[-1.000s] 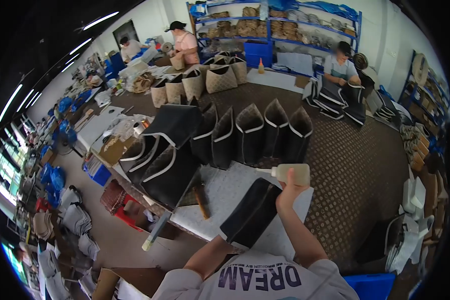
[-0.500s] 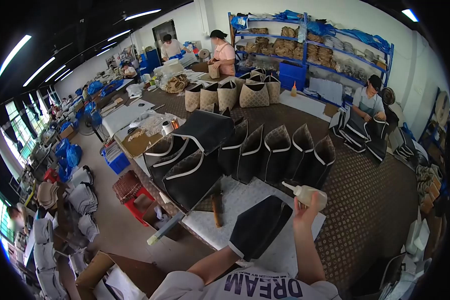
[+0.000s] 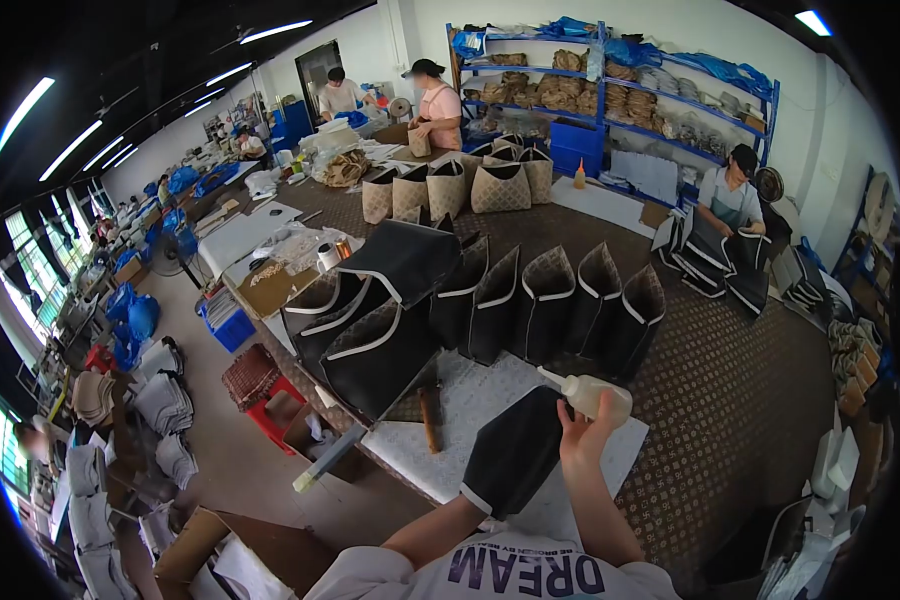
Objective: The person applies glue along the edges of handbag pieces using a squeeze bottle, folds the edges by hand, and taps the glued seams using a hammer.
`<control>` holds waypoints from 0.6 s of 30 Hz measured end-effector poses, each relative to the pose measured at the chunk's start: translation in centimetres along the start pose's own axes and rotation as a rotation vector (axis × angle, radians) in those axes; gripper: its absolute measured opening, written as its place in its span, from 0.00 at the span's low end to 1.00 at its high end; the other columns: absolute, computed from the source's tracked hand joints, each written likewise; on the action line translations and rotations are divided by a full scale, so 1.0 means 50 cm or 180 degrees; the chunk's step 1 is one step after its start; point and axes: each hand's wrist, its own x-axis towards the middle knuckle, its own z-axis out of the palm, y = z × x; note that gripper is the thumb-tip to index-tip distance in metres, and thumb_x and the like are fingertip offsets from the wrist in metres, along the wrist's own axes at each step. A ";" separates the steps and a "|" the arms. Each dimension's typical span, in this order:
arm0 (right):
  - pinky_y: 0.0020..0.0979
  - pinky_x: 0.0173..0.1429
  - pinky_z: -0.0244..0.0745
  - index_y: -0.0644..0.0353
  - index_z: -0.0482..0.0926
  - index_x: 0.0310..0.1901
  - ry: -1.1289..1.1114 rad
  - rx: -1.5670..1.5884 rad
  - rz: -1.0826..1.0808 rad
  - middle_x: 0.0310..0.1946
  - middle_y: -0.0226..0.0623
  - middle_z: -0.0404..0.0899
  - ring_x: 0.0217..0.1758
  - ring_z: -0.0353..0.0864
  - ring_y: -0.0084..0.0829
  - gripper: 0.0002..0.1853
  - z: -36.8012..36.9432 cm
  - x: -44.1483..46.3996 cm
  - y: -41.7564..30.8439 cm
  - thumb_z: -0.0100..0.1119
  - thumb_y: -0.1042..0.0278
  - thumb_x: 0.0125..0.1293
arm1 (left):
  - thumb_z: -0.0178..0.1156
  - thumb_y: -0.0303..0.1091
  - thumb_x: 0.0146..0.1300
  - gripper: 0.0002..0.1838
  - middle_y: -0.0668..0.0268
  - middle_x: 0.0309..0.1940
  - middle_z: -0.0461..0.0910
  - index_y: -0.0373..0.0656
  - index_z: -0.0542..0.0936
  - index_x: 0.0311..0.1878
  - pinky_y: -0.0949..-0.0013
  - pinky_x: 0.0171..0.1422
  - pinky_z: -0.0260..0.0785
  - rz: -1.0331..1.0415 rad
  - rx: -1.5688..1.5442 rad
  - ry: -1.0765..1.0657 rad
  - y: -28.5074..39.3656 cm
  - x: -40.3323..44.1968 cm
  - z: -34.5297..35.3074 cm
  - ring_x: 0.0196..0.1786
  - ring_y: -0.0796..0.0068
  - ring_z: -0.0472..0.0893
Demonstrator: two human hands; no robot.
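Note:
In my right hand (image 3: 581, 436) is a pale squeeze bottle (image 3: 605, 398) with a thin nozzle that points left, over the top edge of a black bag body (image 3: 515, 448). My left forearm runs into the near, light-edged opening of that bag body, so the left hand and its fingers are hidden inside. A whitish sheet (image 3: 470, 390) lies under the bag on the table. Left of it rests a hammer (image 3: 430, 418) with a wooden handle. Several black bag bodies (image 3: 495, 310) with pale-trimmed openings stand behind.
Beige patterned bags (image 3: 500, 188) stand further back on the brown patterned table (image 3: 710, 400). A co-worker (image 3: 732, 195) at the right handles black pieces; others work at the back. A red stool (image 3: 275, 400) and an open cardboard box (image 3: 240, 545) are at the left.
The right hand has moved left with the bottle, closer to the black bag body. That bag body has turned slightly and shifted left. The whole view has shifted a little.

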 end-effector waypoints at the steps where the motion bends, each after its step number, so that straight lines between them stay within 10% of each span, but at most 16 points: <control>1: 0.54 0.71 0.64 0.49 0.62 0.68 -0.0036 0.0014 -0.0035 0.63 0.32 0.66 0.68 0.67 0.36 0.39 0.000 -0.004 0.005 0.70 0.48 0.60 | 0.58 0.37 0.65 0.34 0.55 0.72 0.63 0.38 0.62 0.72 0.54 0.79 0.50 -0.0006 -0.0003 0.0008 0.000 0.000 0.001 0.74 0.56 0.62; 18: 0.44 0.72 0.66 0.55 0.64 0.66 -0.0378 0.0171 0.0004 0.62 0.34 0.71 0.66 0.72 0.37 0.39 0.008 0.072 0.079 0.70 0.45 0.60 | 0.58 0.38 0.67 0.31 0.56 0.70 0.67 0.40 0.65 0.71 0.53 0.78 0.51 -0.0021 0.0237 -0.0189 0.039 -0.028 0.018 0.73 0.56 0.65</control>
